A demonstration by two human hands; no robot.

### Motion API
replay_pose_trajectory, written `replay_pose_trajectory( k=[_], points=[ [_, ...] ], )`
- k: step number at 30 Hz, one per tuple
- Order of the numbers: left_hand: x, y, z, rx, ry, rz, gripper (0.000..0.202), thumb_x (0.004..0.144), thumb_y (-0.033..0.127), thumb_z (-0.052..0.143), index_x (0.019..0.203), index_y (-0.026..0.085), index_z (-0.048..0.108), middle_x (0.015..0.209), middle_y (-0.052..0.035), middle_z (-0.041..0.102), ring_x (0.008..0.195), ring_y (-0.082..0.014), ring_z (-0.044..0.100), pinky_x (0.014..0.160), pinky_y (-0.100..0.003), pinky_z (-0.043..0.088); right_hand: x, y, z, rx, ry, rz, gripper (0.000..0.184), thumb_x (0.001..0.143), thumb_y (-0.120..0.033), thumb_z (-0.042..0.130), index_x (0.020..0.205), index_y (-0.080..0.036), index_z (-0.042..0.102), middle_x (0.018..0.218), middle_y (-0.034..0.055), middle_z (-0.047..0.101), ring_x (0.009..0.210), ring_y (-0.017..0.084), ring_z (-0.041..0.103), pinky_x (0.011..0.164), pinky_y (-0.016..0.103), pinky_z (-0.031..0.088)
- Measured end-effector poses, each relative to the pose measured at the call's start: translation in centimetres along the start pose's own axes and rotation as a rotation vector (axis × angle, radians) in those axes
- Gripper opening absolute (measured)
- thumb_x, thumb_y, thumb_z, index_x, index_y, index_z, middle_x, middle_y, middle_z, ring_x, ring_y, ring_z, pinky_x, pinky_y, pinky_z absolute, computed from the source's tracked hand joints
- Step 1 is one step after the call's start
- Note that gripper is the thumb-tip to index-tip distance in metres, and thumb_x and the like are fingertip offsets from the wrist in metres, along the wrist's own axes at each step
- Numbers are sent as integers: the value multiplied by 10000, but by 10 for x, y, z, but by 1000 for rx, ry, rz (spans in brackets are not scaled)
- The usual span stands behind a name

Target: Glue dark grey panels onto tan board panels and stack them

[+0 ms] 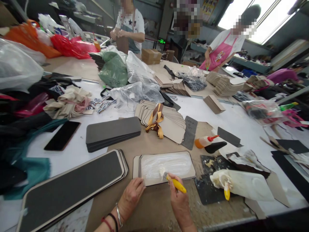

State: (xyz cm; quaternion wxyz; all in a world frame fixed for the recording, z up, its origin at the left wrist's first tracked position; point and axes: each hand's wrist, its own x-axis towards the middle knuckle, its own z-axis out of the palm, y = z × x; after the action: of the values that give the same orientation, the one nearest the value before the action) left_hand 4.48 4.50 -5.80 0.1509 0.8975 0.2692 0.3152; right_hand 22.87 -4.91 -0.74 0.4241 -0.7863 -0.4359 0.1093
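My right hand [178,193] grips the yellow handle of a glue brush [177,183]. Its bristles rest on a beige rounded board [169,164] streaked with white paste. This board tops a small stack. My left hand [134,193] presses its fingertips on the near left edge of the stack, fingers close together. Left of it lie long boards with a dark grey panel [72,185] on top. Behind stands a stack of dark grey rounded pieces [113,130]. To the right, a paste-covered white container [243,183] lies on its side, with a second yellow-handled brush [227,190] at its mouth.
Fanned beige boards [164,120] tied with a brown-gold ribbon [156,120] lie ahead. A glue bottle with a red tip [205,141] is right of them. A phone [62,135] lies at left. Plastic bags [137,95] crowd the back; two people work across the table.
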Motion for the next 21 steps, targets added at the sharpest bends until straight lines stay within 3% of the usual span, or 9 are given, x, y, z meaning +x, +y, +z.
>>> replay_pose_trajectory(
  k=[4,6,12,16,21],
  points=[
    [2,2,-3,-21,18,-24,215,889,143,392,877,153,607,856,-76,632,811,-165,604,723,-304,561,17,-2,-5,-6,60,85,329,873,-417,424,1017,-159,570,969,118,654,903,220,627,775,327,520],
    [4,2,-5,-36,5,-38,223,887,133,386,876,156,607,846,-75,631,790,-159,602,696,-293,561,21,-3,3,13,73,79,326,874,-422,426,1010,-163,569,970,114,650,906,217,624,780,328,518],
    [8,2,-9,-50,-78,-42,212,882,119,392,891,159,600,819,-62,619,751,-144,589,670,-279,548,-1,-33,38,185,-123,-15,267,896,-333,409,1028,-176,580,977,98,650,943,196,613,829,313,514],
    [10,4,-10,-63,-99,-59,221,886,115,380,873,148,598,819,-67,615,772,-151,577,686,-286,540,-13,-25,16,165,-193,29,247,885,-319,433,1025,-182,584,960,92,659,902,196,629,775,283,533],
    [11,4,-9,-75,-96,-82,196,880,123,409,858,148,602,807,-62,612,770,-156,575,684,-297,535,-6,5,-23,-32,-49,129,293,854,-391,463,1004,-174,590,950,103,663,889,225,633,760,315,531]
  ],
)
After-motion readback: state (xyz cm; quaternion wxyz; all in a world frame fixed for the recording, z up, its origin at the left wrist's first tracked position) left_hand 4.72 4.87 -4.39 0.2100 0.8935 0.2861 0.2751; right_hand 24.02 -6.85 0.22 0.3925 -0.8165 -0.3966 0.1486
